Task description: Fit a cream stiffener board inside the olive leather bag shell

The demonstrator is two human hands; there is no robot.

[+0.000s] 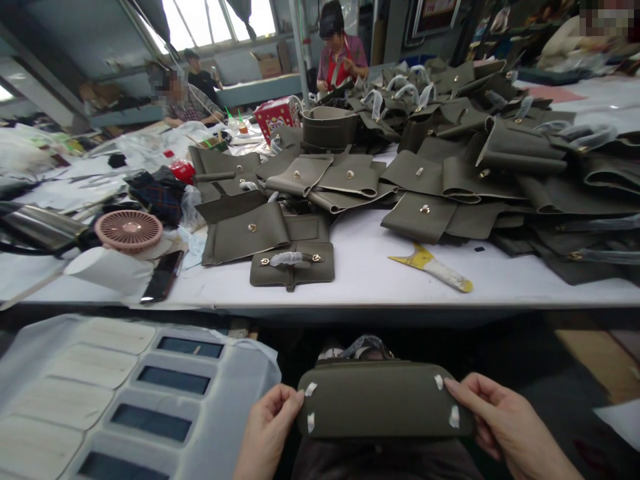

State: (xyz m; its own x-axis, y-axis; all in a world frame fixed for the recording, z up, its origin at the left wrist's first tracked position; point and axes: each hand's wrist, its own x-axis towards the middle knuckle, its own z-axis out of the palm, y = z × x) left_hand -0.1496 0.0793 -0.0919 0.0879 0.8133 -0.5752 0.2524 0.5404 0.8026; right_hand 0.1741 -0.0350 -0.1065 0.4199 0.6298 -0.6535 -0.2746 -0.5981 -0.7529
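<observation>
Low over my lap I hold an olive-green leather handbag (375,403), its long flat side with rounded corners facing up. Small white wrapped pieces sit near the corners of that side. My left hand (273,423) pinches the left end, thumb against the edge. At the right end, my right hand (500,417) grips the edge with the thumb on top and fingers underneath. Clear plastic film over a handle (367,345) shows at the bag's far side. On the table ahead lies a matching flap piece (295,273) with a plastic-wrapped handle.
Piled olive leather bag parts (345,177) cover the white table (360,283). A yellow-and-white scraper-like tool (433,265), a phone (163,277), a pink fan (129,230) and a roll (110,270) lie near its front edge. Left of me stands a tray with panels (160,380). Other people work behind.
</observation>
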